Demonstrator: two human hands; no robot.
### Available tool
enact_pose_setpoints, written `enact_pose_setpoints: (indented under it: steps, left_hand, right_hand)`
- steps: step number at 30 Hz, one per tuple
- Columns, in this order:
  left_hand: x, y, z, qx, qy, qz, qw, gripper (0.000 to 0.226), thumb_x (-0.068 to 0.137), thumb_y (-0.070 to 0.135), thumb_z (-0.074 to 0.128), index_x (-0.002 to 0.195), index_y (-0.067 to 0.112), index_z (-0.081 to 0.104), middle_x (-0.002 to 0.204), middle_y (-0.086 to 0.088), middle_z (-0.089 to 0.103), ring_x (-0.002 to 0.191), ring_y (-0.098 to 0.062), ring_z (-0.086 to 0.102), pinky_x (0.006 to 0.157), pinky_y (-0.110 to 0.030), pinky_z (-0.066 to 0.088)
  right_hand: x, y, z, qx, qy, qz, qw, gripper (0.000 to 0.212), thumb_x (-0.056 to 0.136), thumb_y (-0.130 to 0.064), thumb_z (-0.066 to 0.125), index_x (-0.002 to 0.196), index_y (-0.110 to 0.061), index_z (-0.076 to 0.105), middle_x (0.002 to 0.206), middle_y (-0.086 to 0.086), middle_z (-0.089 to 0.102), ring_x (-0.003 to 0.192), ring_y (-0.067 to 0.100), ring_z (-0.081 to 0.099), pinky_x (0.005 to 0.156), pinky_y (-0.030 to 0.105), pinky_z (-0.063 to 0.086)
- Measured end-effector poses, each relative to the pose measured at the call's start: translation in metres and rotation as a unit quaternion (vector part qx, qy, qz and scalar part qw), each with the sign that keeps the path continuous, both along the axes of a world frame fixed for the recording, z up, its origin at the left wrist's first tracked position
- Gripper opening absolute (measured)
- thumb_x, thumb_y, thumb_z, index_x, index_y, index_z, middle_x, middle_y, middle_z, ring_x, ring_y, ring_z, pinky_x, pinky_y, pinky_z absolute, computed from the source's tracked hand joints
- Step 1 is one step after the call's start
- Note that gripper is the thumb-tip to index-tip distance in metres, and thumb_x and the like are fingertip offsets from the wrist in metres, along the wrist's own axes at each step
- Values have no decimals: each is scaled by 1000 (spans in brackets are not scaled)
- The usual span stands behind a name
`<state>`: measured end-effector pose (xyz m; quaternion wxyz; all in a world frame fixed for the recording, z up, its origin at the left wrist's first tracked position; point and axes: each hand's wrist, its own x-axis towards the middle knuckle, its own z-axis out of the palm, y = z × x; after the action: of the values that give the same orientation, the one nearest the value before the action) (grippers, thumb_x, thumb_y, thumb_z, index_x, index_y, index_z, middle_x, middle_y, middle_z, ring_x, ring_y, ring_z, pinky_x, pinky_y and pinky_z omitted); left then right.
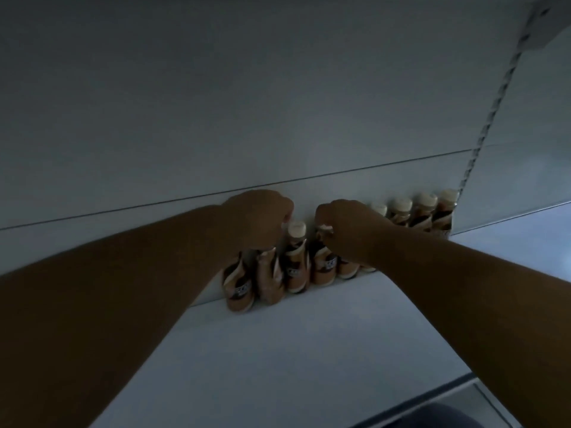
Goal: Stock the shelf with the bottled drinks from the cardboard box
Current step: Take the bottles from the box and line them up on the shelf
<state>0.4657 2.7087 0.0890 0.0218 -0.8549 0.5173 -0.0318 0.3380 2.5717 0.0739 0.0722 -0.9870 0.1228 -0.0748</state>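
- Dim white shelf [278, 350], its back wall [247, 103] rising behind; a slotted upright [482, 134] runs up at the right.
- Bottles [414, 214] with pale caps stand in a row along the back edge, from the right corner to about the middle.
- Left hand [259, 217] reaches in with fingers curled over the tops of two bottles at the row's left end, one brown-labelled bottle [238, 288] and a blurred one [270, 279] beside it; it appears to grip them by the necks.
- Free bottle [296, 257] stands upright between the two hands.
- Right hand [346, 230] is curled round the neck of the next bottle [324, 267], pinching at its cap.
- Cardboard box is not in view.
- Step in hand, as I judge it: setting newly brought bottles down against the back wall to extend the row leftward.
- Next move calls for seating each base flat, tight beside its neighbour, then letting go without tipping the free bottle, and going back for more.
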Motion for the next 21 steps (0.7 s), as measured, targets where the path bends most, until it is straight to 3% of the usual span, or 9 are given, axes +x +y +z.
enact_pose_setpoints:
  steps: [3, 6, 8, 13, 17, 21]
  left_hand:
    - [6, 13, -8, 8, -5, 11, 1000, 30, 87, 22, 59, 117, 17, 59, 119, -5, 57, 106, -26, 56, 90, -42, 49]
    - [12, 15, -20, -8, -26, 7, 1000, 24, 88, 29, 58, 106, 14, 62, 110, -7, 61, 95, -27, 60, 74, -36, 47]
    - [14, 13, -27, -31, -33, -9, 999, 24, 87, 31, 60, 102, 13, 62, 106, -9, 63, 91, -28, 61, 70, -35, 43]
    - [17, 8, -26, -30, -12, -28, 999, 27, 85, 23, 65, 111, 12, 64, 110, -9, 63, 97, -28, 61, 79, -35, 46]
    - [17, 10, -23, -25, 1, -38, 999, 28, 88, 18, 61, 115, 12, 63, 112, -9, 62, 100, -28, 60, 78, -32, 41]
    - [16, 14, -27, -42, -15, -48, 998, 34, 85, 23, 63, 117, 14, 62, 113, -9, 62, 99, -28, 61, 80, -37, 47]
  right_hand:
    - [19, 10, -3, 4, -18, 5, 1000, 28, 91, -21, 52, 119, -23, 56, 113, 6, 48, 107, 26, 52, 78, 29, 35]
    - [37, 18, -10, 13, -19, -8, 1000, 40, 93, -23, 54, 133, -27, 51, 125, 8, 47, 114, 28, 51, 82, 30, 39]
    - [49, 22, -18, 7, -8, -12, 1000, 40, 93, -24, 54, 133, -23, 52, 122, 11, 50, 113, 30, 53, 83, 32, 41]
    - [62, 27, -33, 2, -23, -35, 999, 28, 91, -20, 55, 119, -14, 57, 104, 10, 53, 104, 31, 57, 74, 31, 36]
    - [65, 27, -31, -10, -29, -19, 999, 29, 91, -17, 55, 119, -13, 57, 111, 12, 60, 105, 31, 58, 74, 30, 36]
    - [65, 30, -30, -14, -22, -6, 1000, 30, 91, -14, 54, 121, -14, 56, 111, 12, 60, 103, 30, 59, 73, 30, 37]
